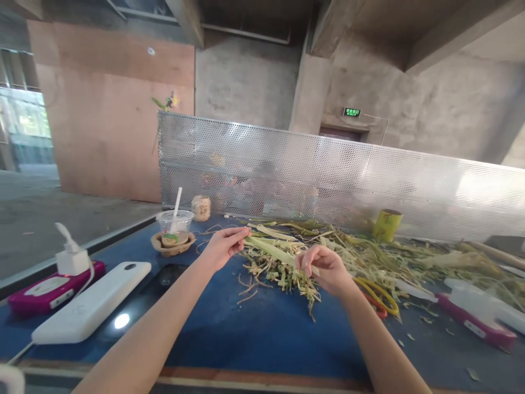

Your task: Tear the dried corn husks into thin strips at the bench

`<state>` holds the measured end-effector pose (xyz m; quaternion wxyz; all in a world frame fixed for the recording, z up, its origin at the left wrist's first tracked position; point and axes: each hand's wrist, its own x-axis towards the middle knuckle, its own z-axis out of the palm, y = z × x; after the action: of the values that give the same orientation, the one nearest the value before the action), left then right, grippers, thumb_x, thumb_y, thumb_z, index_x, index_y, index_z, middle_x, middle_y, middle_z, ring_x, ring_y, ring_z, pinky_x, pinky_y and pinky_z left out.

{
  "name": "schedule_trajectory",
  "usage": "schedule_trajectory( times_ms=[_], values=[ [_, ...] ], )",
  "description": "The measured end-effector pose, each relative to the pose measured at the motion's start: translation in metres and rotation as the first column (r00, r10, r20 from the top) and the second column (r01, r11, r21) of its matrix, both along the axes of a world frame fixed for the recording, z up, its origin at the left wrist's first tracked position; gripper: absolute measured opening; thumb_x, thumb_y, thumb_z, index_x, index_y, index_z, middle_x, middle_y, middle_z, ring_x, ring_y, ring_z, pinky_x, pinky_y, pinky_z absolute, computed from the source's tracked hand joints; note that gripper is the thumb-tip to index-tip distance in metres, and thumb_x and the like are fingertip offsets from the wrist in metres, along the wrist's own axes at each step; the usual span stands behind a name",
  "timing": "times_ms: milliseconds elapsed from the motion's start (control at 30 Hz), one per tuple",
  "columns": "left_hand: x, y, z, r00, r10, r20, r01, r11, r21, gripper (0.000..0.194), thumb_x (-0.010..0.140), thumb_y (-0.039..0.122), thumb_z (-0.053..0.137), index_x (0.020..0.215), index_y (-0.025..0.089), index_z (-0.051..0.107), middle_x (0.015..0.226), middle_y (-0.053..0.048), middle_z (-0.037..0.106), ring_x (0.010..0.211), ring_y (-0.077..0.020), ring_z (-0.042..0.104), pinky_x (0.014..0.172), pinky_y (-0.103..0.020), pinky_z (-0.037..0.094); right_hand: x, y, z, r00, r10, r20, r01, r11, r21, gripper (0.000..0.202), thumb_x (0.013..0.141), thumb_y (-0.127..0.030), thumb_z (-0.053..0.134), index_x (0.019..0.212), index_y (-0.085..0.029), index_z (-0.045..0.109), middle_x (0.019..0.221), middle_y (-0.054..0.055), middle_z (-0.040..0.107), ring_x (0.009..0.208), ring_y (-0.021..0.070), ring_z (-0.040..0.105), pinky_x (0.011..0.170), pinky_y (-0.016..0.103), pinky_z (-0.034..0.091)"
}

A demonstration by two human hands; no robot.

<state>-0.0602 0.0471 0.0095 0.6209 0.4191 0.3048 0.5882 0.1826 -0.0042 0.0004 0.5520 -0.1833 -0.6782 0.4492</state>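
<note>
A long, pale green leaf strip stretches between my two hands above the blue tabletop. My left hand pinches its left end between thumb and fingers. Toward its right end, my right hand is closed with curled fingers on the strip, and a short piece shows past the fingertips. Directly beneath lies a tangled heap of dried, shredded plant scraps. Close to my right forearm are the yellow handles of what look like scissors, with an orange-red loop partly covered by the arm.
Left of me are a white power bank, a dark phone, a magenta power strip and a plastic cup with a straw. A yellow-green cylinder stands by the perforated metal panel. Another magenta strip lies right.
</note>
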Motion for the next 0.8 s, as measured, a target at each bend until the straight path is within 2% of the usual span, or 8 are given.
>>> schedule_trajectory(
  times_ms=[100, 167, 267, 333, 433, 533, 667, 800],
  values=[
    [0.005, 0.000, -0.007, 0.999, 0.024, 0.045, -0.020, 0.997, -0.073, 0.014, 0.084, 0.020, 0.052, 0.092, 0.011, 0.058, 0.079, -0.001, 0.062, 0.059, -0.0080, 0.058, 0.052, -0.022, 0.050, -0.003, 0.004, 0.000, 0.992, -0.121, -0.046, 0.122, 0.992, 0.030, 0.018, 0.063, -0.029, 0.073, 0.065, -0.023, 0.056, 0.054, -0.001, 0.058, 0.069, 0.0194, 0.060, 0.069, 0.037, 0.047],
    [0.012, -0.002, -0.014, 0.998, -0.003, 0.056, 0.011, 0.989, -0.144, 0.013, 0.082, 0.021, 0.054, 0.090, 0.010, 0.056, 0.074, -0.004, 0.065, 0.063, -0.0104, 0.063, 0.057, -0.021, 0.052, -0.004, 0.006, -0.001, 0.967, -0.238, -0.087, 0.245, 0.966, 0.082, 0.014, 0.065, -0.027, 0.071, 0.068, -0.024, 0.057, 0.057, -0.001, 0.060, 0.074, 0.0200, 0.062, 0.073, 0.038, 0.048],
    [0.023, -0.012, -0.022, 0.983, -0.178, 0.032, 0.181, 0.955, -0.237, 0.027, 0.075, 0.026, 0.063, 0.091, 0.005, 0.055, 0.076, -0.018, 0.068, 0.074, -0.0216, 0.068, 0.066, -0.026, 0.054, -0.005, 0.007, -0.002, 0.917, -0.389, -0.087, 0.398, 0.889, 0.226, 0.004, 0.073, -0.020, 0.062, 0.074, -0.024, 0.060, 0.067, 0.001, 0.064, 0.082, 0.0194, 0.063, 0.079, 0.037, 0.048],
    [0.029, -0.020, -0.022, 0.952, -0.305, 0.021, 0.300, 0.918, -0.259, 0.032, 0.072, 0.024, 0.067, 0.092, 0.003, 0.055, 0.085, -0.023, 0.068, 0.079, -0.0257, 0.068, 0.072, -0.032, 0.053, -0.007, 0.007, -0.005, 0.894, -0.446, -0.040, 0.430, 0.832, 0.351, 0.012, 0.075, -0.013, 0.055, 0.077, -0.023, 0.062, 0.075, 0.002, 0.066, 0.086, 0.0186, 0.063, 0.081, 0.036, 0.048],
    [0.034, -0.029, -0.017, 0.903, -0.427, 0.044, 0.424, 0.873, -0.240, 0.033, 0.076, 0.030, 0.062, 0.094, 0.003, 0.056, 0.098, -0.024, 0.066, 0.087, -0.0271, 0.066, 0.080, -0.037, 0.050, -0.014, 0.004, -0.010, 0.868, -0.485, 0.103, 0.362, 0.762, 0.537, 0.025, 0.076, -0.006, 0.046, 0.081, -0.023, 0.062, 0.085, 0.004, 0.066, 0.088, 0.0171, 0.062, 0.081, 0.033, 0.048],
    [0.033, -0.031, -0.011, 0.894, -0.439, 0.089, 0.448, 0.876, -0.180, 0.035, 0.082, 0.035, 0.053, 0.094, 0.003, 0.057, 0.106, -0.025, 0.062, 0.092, -0.0273, 0.064, 0.081, -0.038, 0.049, -0.026, -0.002, -0.016, 0.848, -0.455, 0.271, 0.175, 0.724, 0.668, 0.031, 0.077, -0.003, 0.041, 0.088, -0.023, 0.062, 0.088, 0.005, 0.066, 0.091, 0.0163, 0.061, 0.081, 0.032, 0.049],
    [0.027, -0.026, -0.008, 0.920, -0.362, 0.150, 0.380, 0.918, -0.111, 0.028, 0.084, 0.030, 0.050, 0.091, 0.004, 0.058, 0.102, -0.022, 0.064, 0.094, -0.0264, 0.063, 0.081, -0.039, 0.048, -0.040, -0.011, -0.023, 0.825, -0.368, 0.429, -0.043, 0.715, 0.698, 0.035, 0.080, -0.002, 0.038, 0.095, -0.025, 0.059, 0.087, 0.005, 0.066, 0.096, 0.0157, 0.059, 0.082, 0.030, 0.049],
    [0.022, -0.019, -0.009, 0.947, -0.244, 0.208, 0.268, 0.959, -0.096, 0.016, 0.086, 0.022, 0.047, 0.089, 0.011, 0.057, 0.089, -0.013, 0.068, 0.087, -0.0234, 0.065, 0.077, -0.039, 0.049, -0.043, -0.016, -0.025, 0.813, -0.331, 0.479, -0.124, 0.706, 0.697, 0.037, 0.081, -0.001, 0.035, 0.098, -0.024, 0.057, 0.083, 0.005, 0.065, 0.098, 0.0154, 0.058, 0.082, 0.030, 0.049]
  ],
)
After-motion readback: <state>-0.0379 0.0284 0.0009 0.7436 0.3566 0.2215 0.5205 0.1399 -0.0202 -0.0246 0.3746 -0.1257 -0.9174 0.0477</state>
